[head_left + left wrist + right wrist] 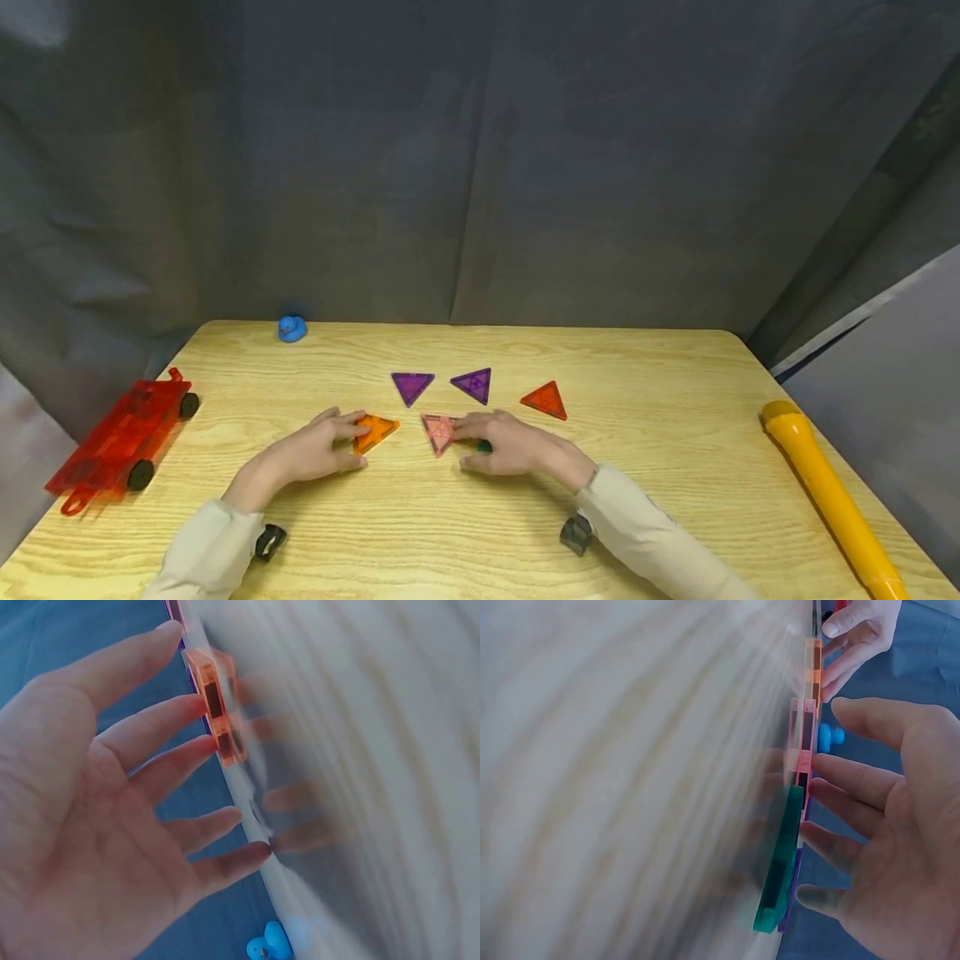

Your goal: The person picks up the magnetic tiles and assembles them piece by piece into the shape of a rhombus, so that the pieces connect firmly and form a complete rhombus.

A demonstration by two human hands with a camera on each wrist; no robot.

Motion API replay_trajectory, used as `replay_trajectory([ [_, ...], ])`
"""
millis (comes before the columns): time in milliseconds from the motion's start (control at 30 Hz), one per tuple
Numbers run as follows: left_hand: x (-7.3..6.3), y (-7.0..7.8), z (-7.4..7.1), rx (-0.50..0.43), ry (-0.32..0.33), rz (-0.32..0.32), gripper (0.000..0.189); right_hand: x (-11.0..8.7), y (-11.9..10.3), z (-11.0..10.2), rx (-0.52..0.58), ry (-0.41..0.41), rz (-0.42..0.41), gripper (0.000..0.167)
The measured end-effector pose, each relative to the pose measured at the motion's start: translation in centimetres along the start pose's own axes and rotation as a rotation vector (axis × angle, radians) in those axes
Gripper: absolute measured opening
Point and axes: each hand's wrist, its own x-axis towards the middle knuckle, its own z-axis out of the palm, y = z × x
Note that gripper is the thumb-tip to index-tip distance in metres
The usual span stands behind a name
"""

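Fingertips of my left hand (318, 446) rest on an orange triangular magnetic tile (375, 432), which lies flat on the table. To its right is a pink triangular tile (437, 432), touched by the fingers of my right hand (506, 443). Both hands have their fingers loosely extended, with the thumbs apart from the tiles. A green tile (780, 862) lies beneath the right hand, mostly covered in the head view. Behind the hands are two purple triangular tiles, one on the left (412, 387) and another (474, 385) beside it. A red triangular tile (547, 400) lies farther right.
A red translucent wheeled toy car base (123, 433) sits along the left edge of the wooden table (660, 375). At the back left stands a blue rubber duck (292, 328). A long yellow tube (832, 500) with a wider end lies by the right edge. Dark curtain hangs behind.
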Motion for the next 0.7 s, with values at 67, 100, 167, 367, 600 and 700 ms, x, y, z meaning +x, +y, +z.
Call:
replay_trajectory([
  [67,-0.1,0.1,0.1,-0.001,-0.003,0.004,0.056,-0.2,-0.1,0.1,0.005,-0.008,0.007,0.048],
  [100,-0.1,0.2,0.1,0.000,-0.003,0.004,0.056,-0.3,-0.2,0.1,0.007,-0.011,0.008,0.048],
  [167,-0.2,0.3,0.2,0.001,-0.006,0.003,0.056,-0.5,-0.4,0.2,0.013,-0.018,0.015,0.049],
  [367,-0.6,0.7,0.4,0.007,-0.013,0.002,0.057,-1.1,-0.8,0.4,0.024,-0.023,0.028,0.048],
  [600,-1.1,1.1,0.4,-0.010,-0.014,0.014,0.056,-1.5,-1.3,0.8,0.043,-0.049,0.018,0.049],
  [700,-1.4,1.1,0.6,-0.023,-0.017,0.018,0.056,-1.6,-1.7,0.9,0.044,-0.059,0.015,0.048],
])
